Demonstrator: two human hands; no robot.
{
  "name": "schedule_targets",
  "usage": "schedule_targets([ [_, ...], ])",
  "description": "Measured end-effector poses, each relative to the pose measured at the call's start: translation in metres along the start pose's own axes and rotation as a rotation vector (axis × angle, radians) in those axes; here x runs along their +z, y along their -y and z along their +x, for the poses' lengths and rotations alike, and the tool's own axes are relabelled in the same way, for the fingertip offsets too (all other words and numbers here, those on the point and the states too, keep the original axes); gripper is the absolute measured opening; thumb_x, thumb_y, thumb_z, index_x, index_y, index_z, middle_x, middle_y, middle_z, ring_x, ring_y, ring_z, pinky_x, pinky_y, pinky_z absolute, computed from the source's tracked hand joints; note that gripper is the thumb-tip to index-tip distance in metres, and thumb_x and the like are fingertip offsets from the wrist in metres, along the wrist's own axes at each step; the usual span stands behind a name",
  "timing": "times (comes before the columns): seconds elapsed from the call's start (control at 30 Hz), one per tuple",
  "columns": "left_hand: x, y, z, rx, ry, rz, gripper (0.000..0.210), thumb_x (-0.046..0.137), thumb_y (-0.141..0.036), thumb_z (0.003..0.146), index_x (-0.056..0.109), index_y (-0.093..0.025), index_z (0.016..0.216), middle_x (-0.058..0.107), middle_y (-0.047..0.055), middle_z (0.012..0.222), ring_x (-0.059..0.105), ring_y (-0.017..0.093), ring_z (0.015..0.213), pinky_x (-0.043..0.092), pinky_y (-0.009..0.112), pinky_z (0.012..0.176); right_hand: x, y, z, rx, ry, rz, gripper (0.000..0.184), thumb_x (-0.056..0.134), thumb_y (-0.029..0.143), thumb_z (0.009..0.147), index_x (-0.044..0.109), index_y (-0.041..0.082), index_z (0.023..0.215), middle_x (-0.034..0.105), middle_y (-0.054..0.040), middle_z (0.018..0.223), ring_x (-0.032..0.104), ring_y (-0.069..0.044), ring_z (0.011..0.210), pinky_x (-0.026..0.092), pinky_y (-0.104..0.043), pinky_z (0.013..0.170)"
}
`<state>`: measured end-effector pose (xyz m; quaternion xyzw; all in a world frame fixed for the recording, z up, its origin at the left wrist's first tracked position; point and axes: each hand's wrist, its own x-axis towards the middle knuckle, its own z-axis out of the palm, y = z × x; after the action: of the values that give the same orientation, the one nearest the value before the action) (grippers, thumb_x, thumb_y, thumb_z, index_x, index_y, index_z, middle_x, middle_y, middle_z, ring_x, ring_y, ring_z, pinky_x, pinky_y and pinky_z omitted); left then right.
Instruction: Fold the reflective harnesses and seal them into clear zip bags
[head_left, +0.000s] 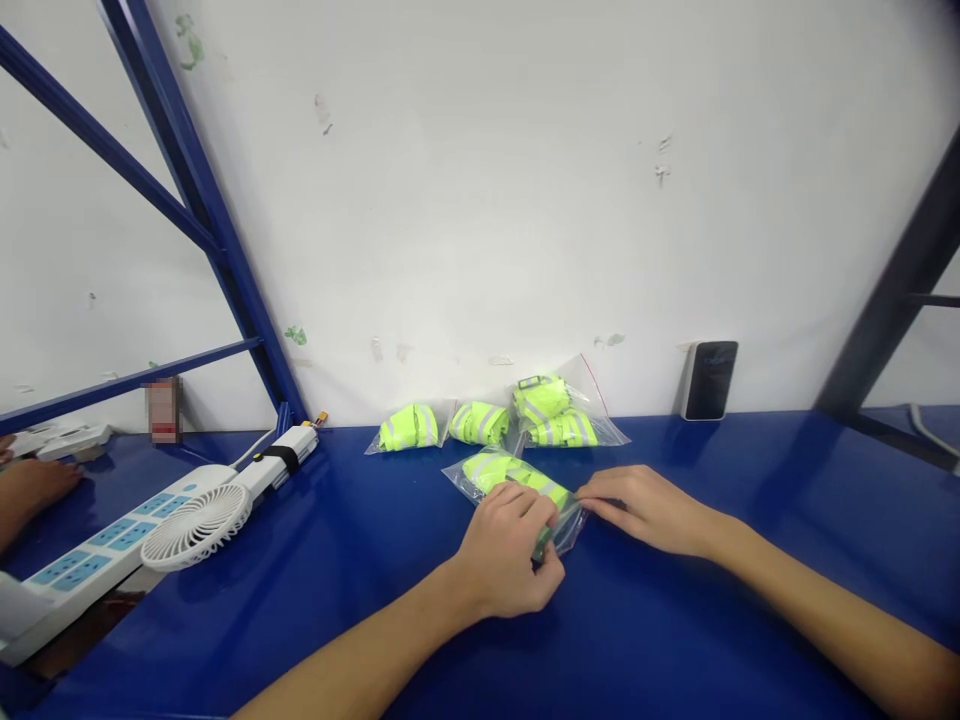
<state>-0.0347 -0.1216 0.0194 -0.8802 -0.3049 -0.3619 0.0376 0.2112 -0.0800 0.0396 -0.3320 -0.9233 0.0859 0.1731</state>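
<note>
A clear plastic bag (459, 478) with a folded neon-yellow vest (487, 468) inside lies on the blue table in front of me. The vest has grey reflective strips. My left hand (510, 552) is curled over the near side of the bag, closed on its plastic, and a small green patch shows beside the thumb. At the bag's right edge, my right hand (649, 510) pinches the plastic between thumb and fingers. Behind it, more bagged vests rest against the wall: one on the left (410, 427), one in the middle (480, 424) and a stacked group (544, 400).
To the left are a white power strip (142, 530), a small white fan (199, 527) and a white device with a black strap (281, 460). A black-and-white phone-like device (710, 380) leans on the wall. Another person's hand (37, 490) is at the far left, beyond the blue frame (202, 220).
</note>
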Motion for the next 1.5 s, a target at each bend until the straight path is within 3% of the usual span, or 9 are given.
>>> schedule_targets([
  [0.17,0.009,0.013,0.003,0.345,-0.145,0.242,0.012,0.053,-0.019,0.077,0.062,-0.019,0.086,0.073,0.006,0.093,0.067,0.025,0.100,0.052,0.037,0.084,0.019,-0.005,-0.014,0.029,-0.175,0.237,0.041,0.040,0.043,0.103,0.048,0.026,0.140,0.061,-0.0079,0.108,0.061,-0.021,0.092,0.052,-0.037,0.086],
  [0.27,0.014,0.016,0.006,0.406,-0.166,0.297,0.010,0.053,-0.021,0.082,0.063,-0.020,0.084,0.073,0.006,0.102,0.066,0.024,0.103,0.052,0.036,0.080,0.026,-0.004,-0.018,0.058,-0.197,0.381,0.045,0.036,0.043,0.103,0.034,0.028,0.146,0.054,-0.0071,0.108,0.058,-0.019,0.089,0.053,-0.037,0.084],
  [0.37,0.013,0.015,0.011,0.400,-0.194,0.334,0.011,0.053,-0.022,0.085,0.064,-0.020,0.084,0.073,0.006,0.102,0.065,0.022,0.098,0.052,0.035,0.079,0.028,0.002,-0.018,0.009,-0.135,0.302,0.061,0.056,0.043,0.095,0.029,0.029,0.148,0.047,-0.0105,0.126,0.058,-0.023,0.103,0.053,-0.041,0.092],
  [0.53,0.004,0.013,0.014,0.517,-0.338,0.418,0.013,0.054,-0.025,0.088,0.062,-0.020,0.079,0.071,0.004,0.089,0.063,0.019,0.082,0.050,0.033,0.072,0.037,0.020,-0.012,0.002,-0.154,0.032,0.069,0.071,0.033,0.083,0.037,0.028,0.143,0.043,-0.0115,0.126,0.064,-0.024,0.098,0.058,-0.041,0.082],
  [0.7,-0.008,0.016,0.013,0.437,-0.389,0.318,0.007,0.056,-0.017,0.086,0.061,-0.017,0.090,0.069,0.005,0.085,0.061,0.018,0.078,0.051,0.032,0.072,0.042,0.036,-0.004,-0.069,-0.164,0.021,0.075,0.078,0.033,0.078,0.039,0.026,0.141,0.048,-0.0120,0.131,0.066,-0.023,0.092,0.059,-0.039,0.077],
  [0.97,-0.021,0.020,0.015,0.431,-0.232,0.154,0.022,0.044,-0.029,0.095,0.062,-0.016,0.097,0.065,0.008,0.083,0.058,0.020,0.077,0.049,0.034,0.071,0.043,0.027,0.003,-0.155,-0.301,0.131,0.022,0.058,0.021,0.094,0.059,0.022,0.116,0.066,-0.0054,0.102,0.065,-0.017,0.083,0.054,-0.030,0.075],
  [1.27,-0.023,0.024,0.018,0.399,-0.251,0.260,0.025,0.053,-0.015,0.091,0.052,-0.019,0.067,0.052,0.000,0.060,0.047,0.015,0.061,0.041,0.031,0.060,0.039,0.029,0.001,-0.213,-0.481,0.137,0.016,0.051,0.014,0.095,0.065,0.018,0.103,0.066,-0.0080,0.094,0.064,-0.018,0.083,0.053,-0.030,0.074],
  [1.4,-0.019,0.025,0.016,0.375,-0.270,0.121,0.013,0.064,-0.030,0.091,0.061,-0.018,0.089,0.065,0.002,0.074,0.059,0.015,0.070,0.053,0.031,0.070,0.038,0.030,0.004,-0.107,-0.571,0.255,0.017,0.052,0.017,0.094,0.068,0.019,0.099,0.067,-0.0058,0.086,0.062,-0.017,0.073,0.049,-0.029,0.066],
  [1.5,-0.015,0.018,0.013,0.418,-0.293,-0.019,0.053,0.076,-0.053,0.078,0.060,-0.018,0.115,0.070,0.006,0.090,0.067,0.018,0.082,0.056,0.044,0.096,0.039,0.030,0.010,0.123,-0.638,0.536,0.017,0.055,0.020,0.089,0.069,0.019,0.098,0.067,-0.0036,0.082,0.060,-0.014,0.060,0.048,-0.027,0.056],
])
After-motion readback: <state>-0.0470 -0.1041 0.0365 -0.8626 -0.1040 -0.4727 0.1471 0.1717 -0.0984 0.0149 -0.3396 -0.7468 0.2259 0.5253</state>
